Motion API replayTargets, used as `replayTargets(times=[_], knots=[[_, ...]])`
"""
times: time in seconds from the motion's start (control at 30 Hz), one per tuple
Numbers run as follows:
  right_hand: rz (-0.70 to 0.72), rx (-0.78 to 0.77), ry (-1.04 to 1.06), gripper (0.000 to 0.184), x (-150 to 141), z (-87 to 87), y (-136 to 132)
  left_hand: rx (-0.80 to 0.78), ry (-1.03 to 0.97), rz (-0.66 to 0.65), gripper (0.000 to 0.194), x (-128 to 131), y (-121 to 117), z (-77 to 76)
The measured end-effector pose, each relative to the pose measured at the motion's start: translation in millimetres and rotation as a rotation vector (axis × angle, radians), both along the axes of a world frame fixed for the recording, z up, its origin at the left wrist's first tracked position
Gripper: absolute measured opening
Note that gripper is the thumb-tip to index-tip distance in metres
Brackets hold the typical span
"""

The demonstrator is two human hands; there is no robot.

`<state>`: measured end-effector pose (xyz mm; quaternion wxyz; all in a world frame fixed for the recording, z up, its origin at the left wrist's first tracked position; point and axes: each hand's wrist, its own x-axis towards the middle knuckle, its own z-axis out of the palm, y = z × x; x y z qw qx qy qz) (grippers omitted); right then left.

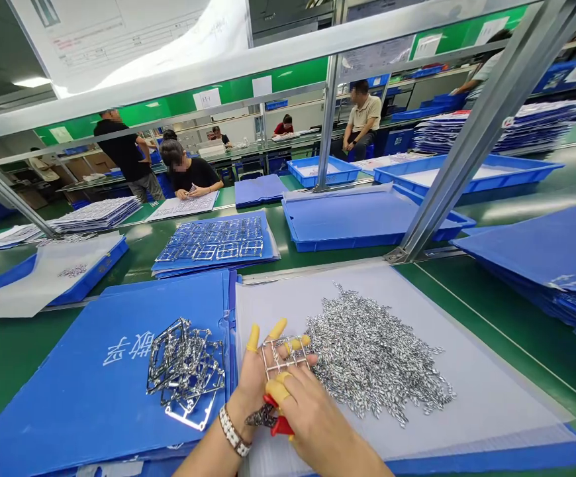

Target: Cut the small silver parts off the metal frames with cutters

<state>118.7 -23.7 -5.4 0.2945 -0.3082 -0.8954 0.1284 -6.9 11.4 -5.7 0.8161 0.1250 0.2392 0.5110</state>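
My left hand [252, 376] is palm up, with yellow cots on its fingertips, supporting a small shiny silver sprue frame [287, 364] across its fingers. My right hand [315, 414] reaches over it with fingers at the frame's near edge. Tucked in that hand are red-handled nippers [282, 426], their metal jaws pointing left toward my wrist. Right of the hands, a wide heap of small silver pieces [377, 351] lies on a white sheet [486, 391]. To the left, a tangle of silver sprue frames [186, 371] rests on a blue board [79, 391].
Beyond the hands stands a stack of blue boards topped with sprue frames [213, 238]. Blue trays [347, 225] and another blue stack [541, 252] flank it. A slanted metal post [467, 146] rises at right. Several people sit or stand further back, including a seated person [193, 175].
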Motion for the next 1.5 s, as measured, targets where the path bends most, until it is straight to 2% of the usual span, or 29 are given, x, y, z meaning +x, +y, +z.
replayTargets(times=[0.07, 0.13, 0.27, 0.33, 0.63, 0.97, 1.27, 1.5], knots=[[0.006, -0.05, 0.013, 0.044, 4.5, 2.5, -3.1, -0.004, 0.008, -0.009, 0.065, -0.7, 0.5, -1.3], [-0.052, -0.087, 0.015, 0.045, 12.7, 8.9, -2.0, -0.016, 0.045, 0.04, 0.063, 1.1, -0.7, -1.4], [-0.357, -0.15, -0.157, 0.03, 25.9, 20.4, 12.9, -0.029, 0.174, 0.169, 0.062, 7.7, -4.9, -0.4], [-0.423, -0.201, -0.257, 0.026, 26.8, 22.0, 21.4, -0.011, 0.22, 0.181, 0.063, 10.5, -6.4, -1.2], [-0.448, -0.261, -0.357, 0.024, 14.2, 30.5, 27.0, 0.039, 0.279, 0.184, 0.062, 13.1, -7.2, -6.1], [-0.431, -0.288, -0.352, 0.025, 15.6, 35.4, 27.4, 0.079, 0.307, 0.21, 0.06, 14.2, -9.2, -4.3], [-0.428, -0.292, -0.374, 0.03, 16.2, 39.3, 28.4, 0.106, 0.4, 0.21, 0.064, 13.0, -9.2, -9.4], [-0.465, -0.25, -0.392, 0.024, 21.4, 32.2, 26.2, 0.087, 0.352, 0.176, 0.063, 11.9, -8.9, -11.5]])
